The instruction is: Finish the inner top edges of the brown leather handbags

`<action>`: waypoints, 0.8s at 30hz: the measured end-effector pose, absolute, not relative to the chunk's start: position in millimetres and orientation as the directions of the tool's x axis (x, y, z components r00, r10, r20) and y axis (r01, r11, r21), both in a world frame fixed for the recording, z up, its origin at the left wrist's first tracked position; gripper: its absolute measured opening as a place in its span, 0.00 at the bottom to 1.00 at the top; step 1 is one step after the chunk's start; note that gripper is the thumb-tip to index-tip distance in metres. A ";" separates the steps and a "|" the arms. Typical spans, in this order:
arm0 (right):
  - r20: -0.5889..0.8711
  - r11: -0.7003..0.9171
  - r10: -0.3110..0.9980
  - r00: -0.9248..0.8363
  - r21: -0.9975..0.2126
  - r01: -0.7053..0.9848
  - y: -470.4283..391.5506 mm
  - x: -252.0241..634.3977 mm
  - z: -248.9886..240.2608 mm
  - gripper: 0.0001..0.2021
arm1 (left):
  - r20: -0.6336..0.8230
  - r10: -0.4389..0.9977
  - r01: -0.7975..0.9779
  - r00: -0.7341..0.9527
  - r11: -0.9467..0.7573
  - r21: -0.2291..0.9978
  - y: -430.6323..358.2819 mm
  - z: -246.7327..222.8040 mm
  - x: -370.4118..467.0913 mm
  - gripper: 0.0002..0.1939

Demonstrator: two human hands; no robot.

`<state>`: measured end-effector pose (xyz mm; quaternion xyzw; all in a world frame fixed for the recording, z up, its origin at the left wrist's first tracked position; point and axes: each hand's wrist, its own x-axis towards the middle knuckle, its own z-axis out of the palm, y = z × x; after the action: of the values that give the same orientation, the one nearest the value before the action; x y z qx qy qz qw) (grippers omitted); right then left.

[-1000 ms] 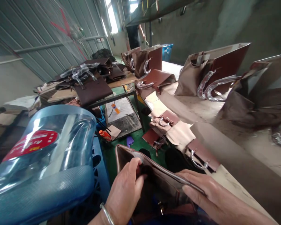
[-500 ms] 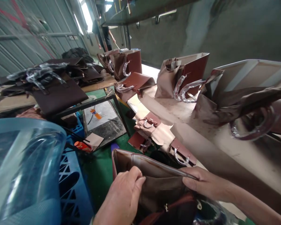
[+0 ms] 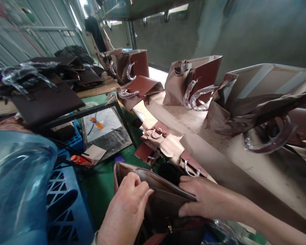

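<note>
A brown handbag (image 3: 165, 200) stands mouth up in front of me, its lining and a small metal zip pull in sight. My left hand (image 3: 126, 204) pinches the lining edge near the bag's left side, thumb against curled fingers. Over the right part of the rim lies my right hand (image 3: 202, 195), fingers on the outside and thumb inside, gripping the wall. Clear plastic wrapping shows below the right wrist. The bag's lower part is out of frame.
Several brown bags with plastic-wrapped handles, one a tall bag (image 3: 193, 81), stand on the bench (image 3: 232, 149) at right. Dark bags (image 3: 46, 102) are piled at left. A blue crate (image 3: 68, 204) and clear blue plastic (image 3: 17, 183) flank me. A person (image 3: 95, 32) stands at the back.
My right hand has slid left along the rim and now reaches deeper over it. The left hand keeps its pinch. The whole view has shifted slightly.
</note>
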<state>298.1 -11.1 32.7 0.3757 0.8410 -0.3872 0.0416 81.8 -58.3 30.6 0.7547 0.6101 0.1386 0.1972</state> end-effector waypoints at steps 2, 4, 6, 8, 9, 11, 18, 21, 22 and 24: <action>-0.341 0.404 0.545 -0.766 -0.694 0.596 -9.1 298.2 24.8 0.15 | 0.005 0.978 0.858 0.209 -0.186 0.479 -55.4 28.5 81.3 0.12; -0.312 0.399 0.506 -0.804 -0.742 0.539 -7.9 298.9 18.8 0.15 | 0.044 0.980 0.849 0.196 -0.192 0.493 -52.3 27.2 81.0 0.11; -0.294 0.396 0.488 -0.822 -0.764 0.509 -7.7 299.2 14.9 0.15 | 0.079 0.979 0.846 0.188 -0.202 0.494 -49.5 26.3 80.7 0.10; -0.299 0.382 0.485 -0.822 -0.773 0.507 -8.3 299.1 12.4 0.16 | 0.094 0.978 0.844 0.185 -0.207 0.494 -47.1 25.9 80.3 0.10; -0.307 0.372 0.484 -0.820 -0.775 0.510 -8.9 298.9 11.5 0.16 | 0.095 0.978 0.843 0.184 -0.206 0.497 -46.0 25.7 80.1 0.11; -0.326 0.351 0.485 -0.812 -0.777 0.522 -10.1 298.5 10.2 0.17 | 0.082 0.980 0.839 0.182 -0.199 0.507 -43.8 25.5 79.7 0.11; -0.340 0.271 0.492 -0.801 -0.815 0.513 -12.3 295.0 8.3 0.17 | -0.010 0.979 0.829 0.203 -0.167 0.533 -36.3 24.3 76.9 0.09; -0.345 0.243 0.492 -0.799 -0.827 0.507 -12.4 292.3 8.2 0.17 | -0.035 0.978 0.823 0.205 -0.153 0.547 -34.5 24.4 75.5 0.08; -0.350 0.233 0.491 -0.798 -0.830 0.507 -12.3 291.5 8.2 0.17 | -0.045 0.978 0.821 0.204 -0.146 0.553 -34.2 24.6 75.0 0.07; -0.353 0.218 0.487 -0.799 -0.837 0.502 -12.0 290.1 8.0 0.17 | -0.064 0.978 0.818 0.200 -0.131 0.561 -33.9 25.0 74.1 0.08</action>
<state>290.1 -12.0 8.0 0.3172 0.7803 -0.5390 0.0069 74.1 -33.9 25.0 0.7342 0.6113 0.1622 0.2470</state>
